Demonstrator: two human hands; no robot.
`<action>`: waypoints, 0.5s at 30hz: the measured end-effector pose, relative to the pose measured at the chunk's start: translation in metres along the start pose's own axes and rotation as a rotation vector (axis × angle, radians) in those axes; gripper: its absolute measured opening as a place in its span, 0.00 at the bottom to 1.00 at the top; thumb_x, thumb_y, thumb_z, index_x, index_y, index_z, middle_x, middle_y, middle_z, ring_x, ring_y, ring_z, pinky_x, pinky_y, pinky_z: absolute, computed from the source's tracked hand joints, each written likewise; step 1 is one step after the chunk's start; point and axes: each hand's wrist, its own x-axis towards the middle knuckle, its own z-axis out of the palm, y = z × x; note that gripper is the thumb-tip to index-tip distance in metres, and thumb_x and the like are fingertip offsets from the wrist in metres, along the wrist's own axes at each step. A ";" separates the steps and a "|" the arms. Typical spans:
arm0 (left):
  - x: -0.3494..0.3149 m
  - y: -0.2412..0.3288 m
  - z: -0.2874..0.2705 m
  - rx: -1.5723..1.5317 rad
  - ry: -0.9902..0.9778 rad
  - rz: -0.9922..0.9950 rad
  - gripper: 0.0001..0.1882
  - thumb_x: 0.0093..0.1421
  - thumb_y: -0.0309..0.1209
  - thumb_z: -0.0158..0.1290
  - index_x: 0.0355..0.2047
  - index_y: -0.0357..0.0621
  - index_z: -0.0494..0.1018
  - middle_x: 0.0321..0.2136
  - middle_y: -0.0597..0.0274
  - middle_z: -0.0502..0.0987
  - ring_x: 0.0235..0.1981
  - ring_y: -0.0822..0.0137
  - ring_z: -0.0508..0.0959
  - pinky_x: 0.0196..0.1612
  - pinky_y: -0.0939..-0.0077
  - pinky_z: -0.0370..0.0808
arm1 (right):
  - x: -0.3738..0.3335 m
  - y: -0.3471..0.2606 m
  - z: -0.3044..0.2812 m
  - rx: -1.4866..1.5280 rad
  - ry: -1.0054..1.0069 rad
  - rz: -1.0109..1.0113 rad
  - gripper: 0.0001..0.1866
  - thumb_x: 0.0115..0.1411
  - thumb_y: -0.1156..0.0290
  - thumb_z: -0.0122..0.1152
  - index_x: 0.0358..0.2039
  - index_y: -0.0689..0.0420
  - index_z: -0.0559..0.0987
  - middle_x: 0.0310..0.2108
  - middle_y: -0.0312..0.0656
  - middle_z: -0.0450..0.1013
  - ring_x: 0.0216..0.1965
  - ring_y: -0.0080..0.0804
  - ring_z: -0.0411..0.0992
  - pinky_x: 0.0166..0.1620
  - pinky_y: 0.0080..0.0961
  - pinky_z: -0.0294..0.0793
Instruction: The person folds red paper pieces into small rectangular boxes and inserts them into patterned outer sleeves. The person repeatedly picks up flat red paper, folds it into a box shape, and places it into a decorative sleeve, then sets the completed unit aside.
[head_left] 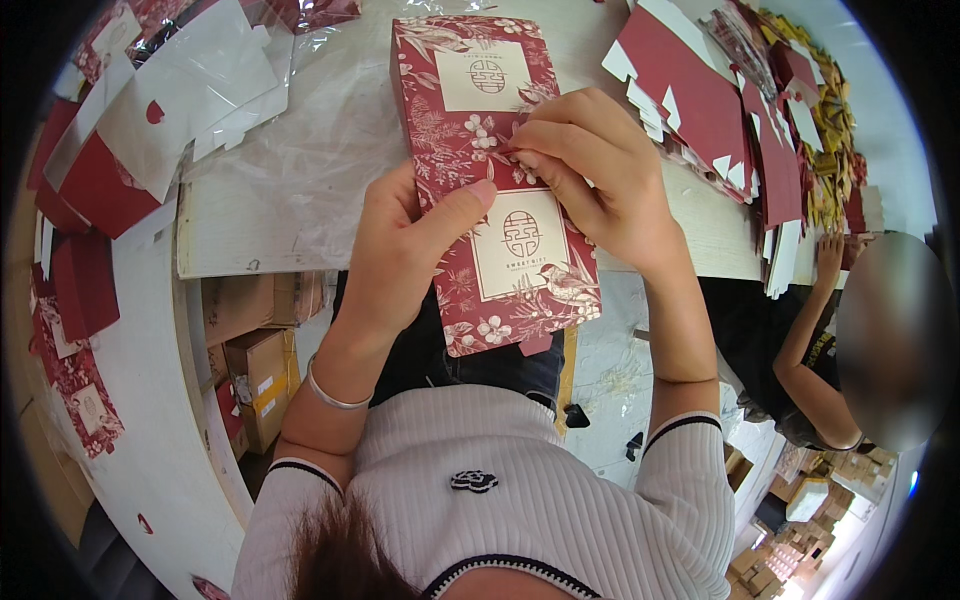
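A long red gift box (430, 130) with cream floral and bird print spans the table's front edge, its near end jutting out toward my body. Two cream label panels sit on its top face. My left hand (395, 245) grips the box along its left side, thumb pressed on the top near the middle. Over the right side of the box, my right hand (605, 170) is closed in a pinch between the two panels. A small dark red bit shows at those fingertips, too little to name; the fingers hide the rest.
Flat red and white box blanks (670, 70) are stacked at the right of the table (300, 225). Clear plastic film and white-and-red cartons (120, 170) lie at the left. A co-worker's arm (810, 350) reaches in at the far right. Brown cardboard boxes (260, 370) stand beneath.
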 end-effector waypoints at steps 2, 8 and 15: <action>0.000 0.000 0.000 0.002 0.003 0.008 0.08 0.54 0.25 0.49 0.34 0.33 0.70 0.28 0.62 0.75 0.27 0.78 0.74 0.29 0.85 0.71 | 0.002 -0.002 -0.002 -0.002 -0.034 0.017 0.08 0.42 0.80 0.60 0.26 0.61 0.75 0.25 0.42 0.68 0.27 0.37 0.68 0.29 0.28 0.67; 0.001 0.001 0.000 -0.036 -0.037 0.022 0.09 0.55 0.25 0.49 0.35 0.33 0.70 0.29 0.61 0.75 0.28 0.78 0.74 0.30 0.84 0.72 | 0.006 -0.003 -0.005 0.132 -0.090 0.139 0.06 0.48 0.82 0.57 0.29 0.64 0.74 0.28 0.41 0.69 0.29 0.29 0.68 0.32 0.20 0.67; 0.002 0.000 0.002 -0.025 -0.048 0.016 0.09 0.55 0.25 0.48 0.35 0.33 0.70 0.29 0.62 0.75 0.28 0.78 0.74 0.30 0.84 0.72 | 0.005 -0.006 -0.003 0.373 -0.010 0.361 0.06 0.47 0.82 0.57 0.28 0.63 0.73 0.25 0.43 0.68 0.26 0.36 0.67 0.29 0.23 0.66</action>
